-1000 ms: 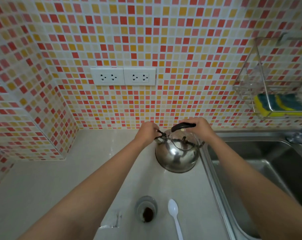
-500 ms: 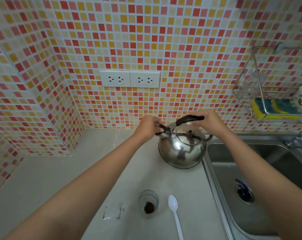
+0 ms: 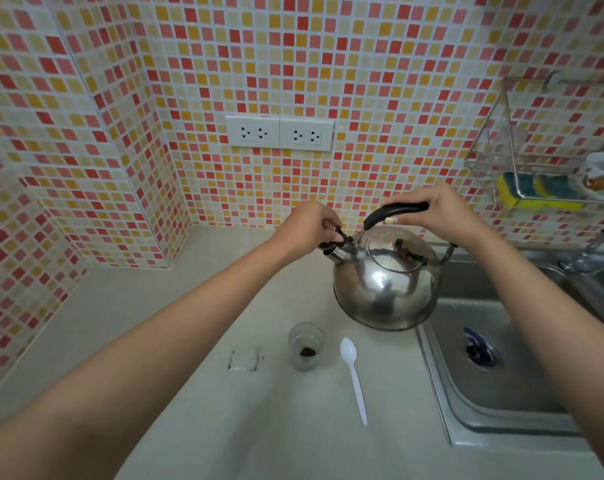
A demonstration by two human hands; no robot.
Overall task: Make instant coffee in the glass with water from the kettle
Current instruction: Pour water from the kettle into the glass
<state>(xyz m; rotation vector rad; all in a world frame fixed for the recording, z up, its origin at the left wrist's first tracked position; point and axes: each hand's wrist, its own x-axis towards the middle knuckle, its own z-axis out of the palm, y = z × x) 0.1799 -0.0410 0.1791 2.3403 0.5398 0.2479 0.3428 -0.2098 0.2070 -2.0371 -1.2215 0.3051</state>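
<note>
A shiny steel kettle (image 3: 385, 289) stands on the pale counter beside the sink. My right hand (image 3: 439, 211) grips its black handle from above. My left hand (image 3: 311, 225) pinches the black cap at the kettle's spout on the left side. In front of the kettle stands a small clear glass (image 3: 305, 346) with brown coffee powder at its bottom. A white plastic spoon (image 3: 354, 379) lies to the right of the glass. A torn, empty sachet (image 3: 245, 358) lies to its left.
The steel sink (image 3: 501, 386) with a drain strainer is at the right, a tap at its far right edge. A wire rack (image 3: 536, 188) with sponges hangs on the tiled wall. Two double sockets (image 3: 279, 133) sit on the wall above the counter.
The camera view has shifted, so the kettle, glass and spoon sit further right and higher in frame. Both hands keep their hold on the kettle's handle and spout cap.
</note>
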